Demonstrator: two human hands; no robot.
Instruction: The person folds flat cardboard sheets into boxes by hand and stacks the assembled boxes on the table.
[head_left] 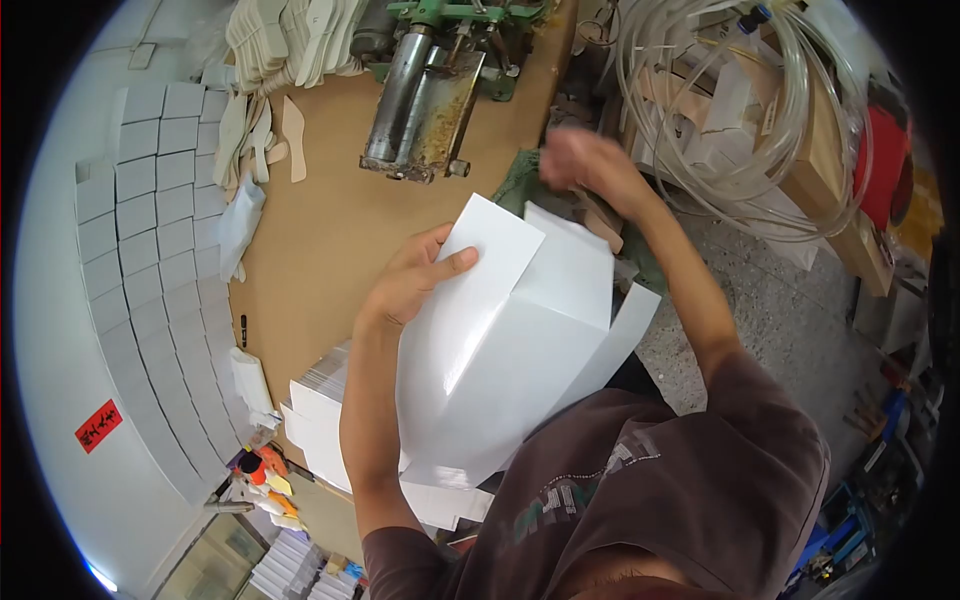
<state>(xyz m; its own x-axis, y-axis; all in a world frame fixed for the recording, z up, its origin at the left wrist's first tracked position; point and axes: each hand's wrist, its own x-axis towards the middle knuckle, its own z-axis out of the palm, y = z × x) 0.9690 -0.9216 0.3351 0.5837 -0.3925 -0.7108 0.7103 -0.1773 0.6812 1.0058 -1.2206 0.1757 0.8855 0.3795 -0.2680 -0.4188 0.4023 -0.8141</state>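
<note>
White cardboard (490, 245) between left fingers (457, 264)

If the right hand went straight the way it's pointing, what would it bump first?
Probably the metal roller machine: the right hand seems to point that way. But the hand is blurred and depth is unclear, so it might pass above.

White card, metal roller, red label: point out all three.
White card (475, 340): head view, on its broad middle panel.
Metal roller (401, 98): head view, midway along its shiny barrel.
Red label (98, 426): head view, centre of its front.
</note>
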